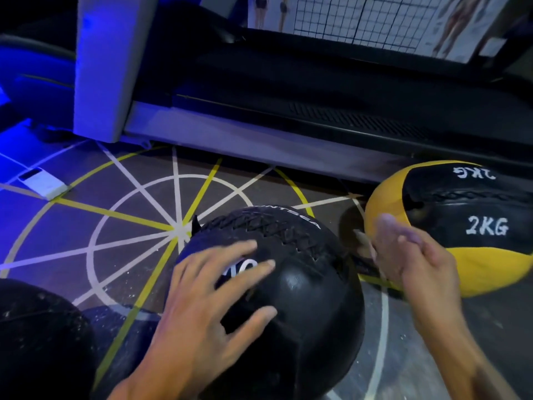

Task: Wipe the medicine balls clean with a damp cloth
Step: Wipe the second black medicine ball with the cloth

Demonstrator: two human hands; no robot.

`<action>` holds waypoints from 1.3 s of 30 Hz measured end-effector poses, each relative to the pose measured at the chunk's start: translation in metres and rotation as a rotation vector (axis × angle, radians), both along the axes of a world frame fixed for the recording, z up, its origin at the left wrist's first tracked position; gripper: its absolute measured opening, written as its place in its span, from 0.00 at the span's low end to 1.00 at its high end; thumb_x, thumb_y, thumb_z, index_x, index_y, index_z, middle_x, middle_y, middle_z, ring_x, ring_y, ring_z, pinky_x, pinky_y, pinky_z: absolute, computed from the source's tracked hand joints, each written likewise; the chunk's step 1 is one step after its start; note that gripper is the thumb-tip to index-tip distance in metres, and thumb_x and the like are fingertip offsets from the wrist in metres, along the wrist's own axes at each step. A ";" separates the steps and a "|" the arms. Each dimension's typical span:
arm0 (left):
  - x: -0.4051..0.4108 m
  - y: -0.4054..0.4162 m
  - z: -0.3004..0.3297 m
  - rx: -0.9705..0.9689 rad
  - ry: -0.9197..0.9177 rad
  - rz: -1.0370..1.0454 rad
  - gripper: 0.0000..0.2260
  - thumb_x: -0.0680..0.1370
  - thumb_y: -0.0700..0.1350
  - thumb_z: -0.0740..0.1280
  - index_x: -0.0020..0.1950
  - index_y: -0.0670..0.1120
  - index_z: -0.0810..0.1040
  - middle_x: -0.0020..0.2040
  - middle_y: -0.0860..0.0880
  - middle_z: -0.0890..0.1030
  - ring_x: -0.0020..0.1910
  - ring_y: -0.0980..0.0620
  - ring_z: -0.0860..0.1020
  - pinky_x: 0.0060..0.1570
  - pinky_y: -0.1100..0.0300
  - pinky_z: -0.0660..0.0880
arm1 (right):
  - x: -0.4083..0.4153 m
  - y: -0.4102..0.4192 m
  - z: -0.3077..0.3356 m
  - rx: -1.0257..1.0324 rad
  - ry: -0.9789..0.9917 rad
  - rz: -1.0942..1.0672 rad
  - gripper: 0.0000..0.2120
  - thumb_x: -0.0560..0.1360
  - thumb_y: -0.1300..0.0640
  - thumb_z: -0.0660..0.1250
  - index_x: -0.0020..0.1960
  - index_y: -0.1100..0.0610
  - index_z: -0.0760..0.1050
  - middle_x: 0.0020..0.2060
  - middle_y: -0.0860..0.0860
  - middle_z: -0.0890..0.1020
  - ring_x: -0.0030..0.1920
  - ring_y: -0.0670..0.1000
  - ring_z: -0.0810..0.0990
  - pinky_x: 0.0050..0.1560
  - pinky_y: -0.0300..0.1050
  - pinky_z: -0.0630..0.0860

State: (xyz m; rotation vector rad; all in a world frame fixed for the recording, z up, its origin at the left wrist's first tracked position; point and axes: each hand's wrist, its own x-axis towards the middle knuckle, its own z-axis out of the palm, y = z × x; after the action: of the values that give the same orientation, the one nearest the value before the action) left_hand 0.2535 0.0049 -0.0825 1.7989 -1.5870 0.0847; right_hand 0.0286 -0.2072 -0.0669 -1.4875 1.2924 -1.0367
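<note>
Left hand (210, 295) spread flat on round black rubber medicine ball (288, 298), floor centre.
Right hand (409, 255) open, blurred, empty (no cloth visible); yellow-and-black 2KG ball (461, 226) just right. Risk: ball rolls w/o firmer hold.

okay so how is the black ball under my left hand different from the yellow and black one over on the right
The all-black textured medicine ball is one colour; the yellow and black medicine ball has yellow panels. The black one shows white digits partly hidden by fingers, apparently 10; the yellow one reads 2KG. The left hand rests spread on the black ball, while the blurred right hand hovers in front of the yellow one, contact unclear. Both are round and sit on the marked floor by the treadmill.
</note>
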 end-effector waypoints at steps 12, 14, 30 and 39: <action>-0.033 -0.007 -0.008 0.139 -0.035 -0.191 0.18 0.79 0.66 0.64 0.67 0.66 0.76 0.69 0.64 0.76 0.71 0.57 0.70 0.73 0.53 0.60 | 0.097 0.064 0.050 -0.385 0.626 0.855 0.12 0.82 0.59 0.63 0.61 0.60 0.80 0.56 0.57 0.84 0.57 0.59 0.82 0.58 0.57 0.79; -0.034 -0.008 -0.008 0.146 -0.030 -0.199 0.17 0.80 0.64 0.62 0.68 0.67 0.76 0.70 0.64 0.75 0.72 0.58 0.69 0.74 0.54 0.58 | 0.105 0.056 0.051 -0.308 0.565 0.910 0.14 0.83 0.61 0.62 0.65 0.63 0.78 0.60 0.61 0.82 0.58 0.59 0.81 0.59 0.56 0.78; -0.032 -0.010 -0.004 0.213 0.043 -0.179 0.18 0.85 0.62 0.58 0.75 0.66 0.70 0.80 0.66 0.62 0.80 0.60 0.59 0.78 0.49 0.54 | 0.142 -0.014 0.052 -0.304 0.862 0.942 0.10 0.81 0.56 0.62 0.54 0.50 0.82 0.52 0.49 0.86 0.57 0.54 0.82 0.56 0.45 0.74; -0.029 -0.013 -0.002 0.248 0.082 -0.209 0.18 0.85 0.61 0.58 0.76 0.66 0.70 0.80 0.67 0.60 0.81 0.61 0.55 0.79 0.50 0.49 | 0.178 -0.022 0.042 -0.267 0.979 0.950 0.11 0.79 0.58 0.63 0.40 0.47 0.77 0.40 0.49 0.81 0.47 0.54 0.80 0.44 0.42 0.68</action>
State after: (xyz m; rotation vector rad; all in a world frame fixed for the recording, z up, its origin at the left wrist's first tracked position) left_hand 0.2250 -0.0077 -0.0843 1.7808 -1.7778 -0.2920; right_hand 0.2069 -0.2297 -0.0253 -2.5840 0.7917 0.2181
